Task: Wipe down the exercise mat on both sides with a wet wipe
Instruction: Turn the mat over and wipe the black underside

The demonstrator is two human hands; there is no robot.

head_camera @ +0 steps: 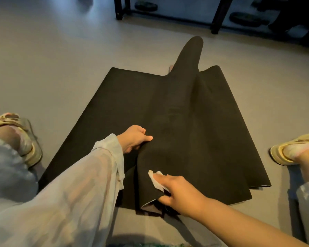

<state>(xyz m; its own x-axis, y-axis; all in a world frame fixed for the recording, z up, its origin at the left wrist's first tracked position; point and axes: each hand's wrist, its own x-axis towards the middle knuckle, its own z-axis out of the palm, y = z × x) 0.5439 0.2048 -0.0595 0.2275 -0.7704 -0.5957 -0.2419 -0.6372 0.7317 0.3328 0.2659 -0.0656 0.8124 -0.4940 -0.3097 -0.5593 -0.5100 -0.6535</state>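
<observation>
Dark, matte foam makes up the exercise mat [125, 104], which lies on the grey floor [52, 59] between the person's sandalled feet; it is not flat. A long ridge of it is humped up along the middle, running from the near edge toward the far end, where a folded part pokes out past the far edge. At the near edge the raised fold curls over enough to show a paler underside.

On the near part of that ridge sits the wet wipe [155, 179], a small white wad pressed against the mat under the fingers of the right hand [178, 193]. Those fingers lie fairly straight over the wipe, while the thumb hooks under the mat's near lip, so the hand is pinching mat and wipe together. The left hand [134, 139], in a sheer white sleeve [89, 175], is just beyond and to the left, its fingers curled round the fold and gripping it to keep it raised.

By my reading, the wiping is under way on the lifted section, possibly near the turn from one face to the other. The next move likely calls for the left hand to hold the fold steady and taut while the right drags the wipe along the ridge away from the body, keeping pressure so the floppy mat does not buckle.

Far off stand dark furniture legs [219, 13], well apart from the mat.
</observation>
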